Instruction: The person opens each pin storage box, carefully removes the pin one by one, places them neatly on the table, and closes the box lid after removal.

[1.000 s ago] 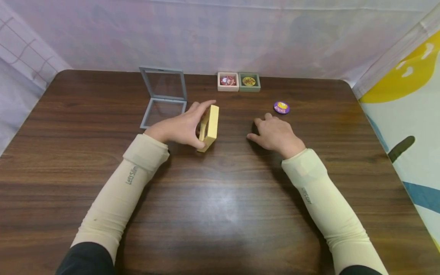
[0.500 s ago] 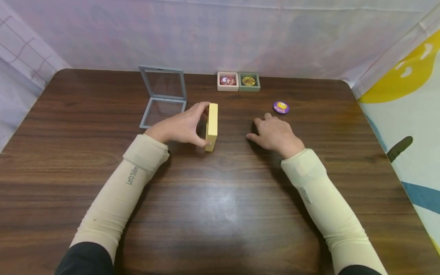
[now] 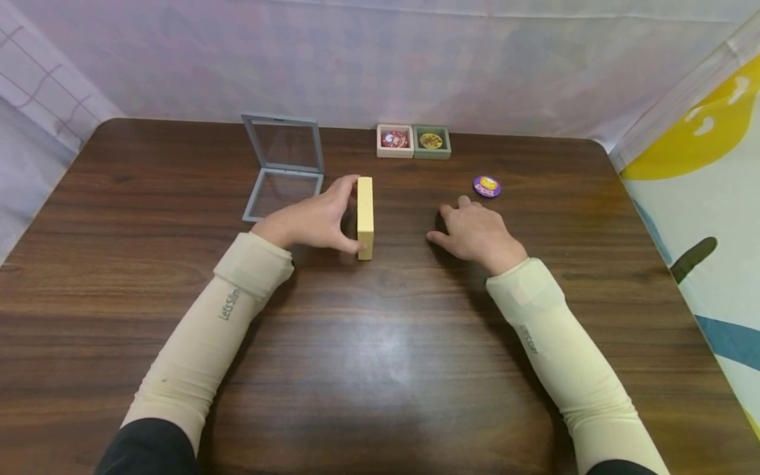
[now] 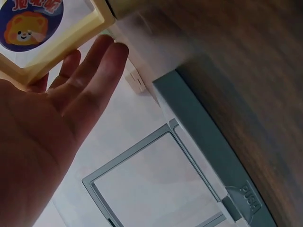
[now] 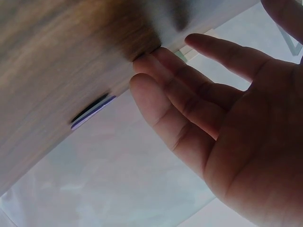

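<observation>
Taking the head view as a clock face centred on the yellow case (image 3: 365, 204), the change is in how that case sits: a second ago it leaned over in the left hand (image 3: 315, 221), its inside partly showing; now it stands upright on its edge, its narrow yellow side facing up. The left grip is grasping it, thumb at the 6 o'clock end and fingers at the 12 o'clock end. It appears to rest on the tabletop (image 3: 332, 310), though the contact is hard to make out. In the left wrist view a round badge with a lion face (image 4: 28, 28) shows inside it, so the window side looks turned towards 9 o'clock. I judge that the righting is about done and the case is being steadied. The right hand (image 3: 475, 234), at 3 o'clock, has not moved: its grip is released, fingers loose. Just beyond its fingertips lies a purple badge (image 3: 487, 186). A grey hinged frame (image 3: 291, 171) stands unfolded at 10 o'clock, and pink (image 3: 394, 155) and green cases (image 3: 432, 155) sit side by side around 1 o'clock, all apparently unshifted.
</observation>
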Available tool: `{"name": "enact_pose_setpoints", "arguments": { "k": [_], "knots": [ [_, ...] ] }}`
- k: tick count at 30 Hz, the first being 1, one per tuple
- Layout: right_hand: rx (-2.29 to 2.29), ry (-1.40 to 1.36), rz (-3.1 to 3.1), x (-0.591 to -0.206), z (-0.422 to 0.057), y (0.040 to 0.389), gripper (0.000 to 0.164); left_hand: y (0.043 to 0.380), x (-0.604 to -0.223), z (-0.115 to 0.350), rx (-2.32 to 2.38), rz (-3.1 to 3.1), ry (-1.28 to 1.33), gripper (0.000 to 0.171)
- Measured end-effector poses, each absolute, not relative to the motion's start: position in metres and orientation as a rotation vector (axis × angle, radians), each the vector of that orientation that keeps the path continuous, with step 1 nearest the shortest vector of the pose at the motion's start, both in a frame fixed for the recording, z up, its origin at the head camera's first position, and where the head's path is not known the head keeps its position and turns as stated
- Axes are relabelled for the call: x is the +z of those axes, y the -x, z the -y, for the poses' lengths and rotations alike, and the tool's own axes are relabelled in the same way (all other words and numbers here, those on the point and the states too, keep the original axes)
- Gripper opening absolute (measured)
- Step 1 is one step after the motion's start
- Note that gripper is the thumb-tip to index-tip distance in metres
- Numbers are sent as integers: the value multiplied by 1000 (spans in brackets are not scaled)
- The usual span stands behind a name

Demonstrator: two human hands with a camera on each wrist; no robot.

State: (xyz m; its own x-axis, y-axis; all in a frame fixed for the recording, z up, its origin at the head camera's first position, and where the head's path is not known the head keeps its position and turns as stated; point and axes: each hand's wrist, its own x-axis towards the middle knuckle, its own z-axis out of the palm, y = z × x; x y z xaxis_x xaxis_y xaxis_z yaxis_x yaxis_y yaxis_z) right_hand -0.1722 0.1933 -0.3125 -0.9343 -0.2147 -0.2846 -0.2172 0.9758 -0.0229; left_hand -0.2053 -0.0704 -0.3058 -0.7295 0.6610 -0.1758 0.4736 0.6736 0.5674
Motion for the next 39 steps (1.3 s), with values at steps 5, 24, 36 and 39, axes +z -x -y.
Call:
{"name": "enact_pose_setpoints", "arguments": {
  "k": [5,24,36,39],
  "knots": [
    [23,321,-2842,-312,-192,173,64,205,-307,69,693,-2553,-872,114],
    [65,310,-2839,-309,-189,172,64,199,-303,70,777,-2432,-890,132],
    [29,308,-2819,-310,-192,173,66,202,-301,66,829,-2483,-839,112],
    [-4,317,-2809,-307,-194,173,65,202,-303,65,861,-2471,-831,112]
  ]
}}
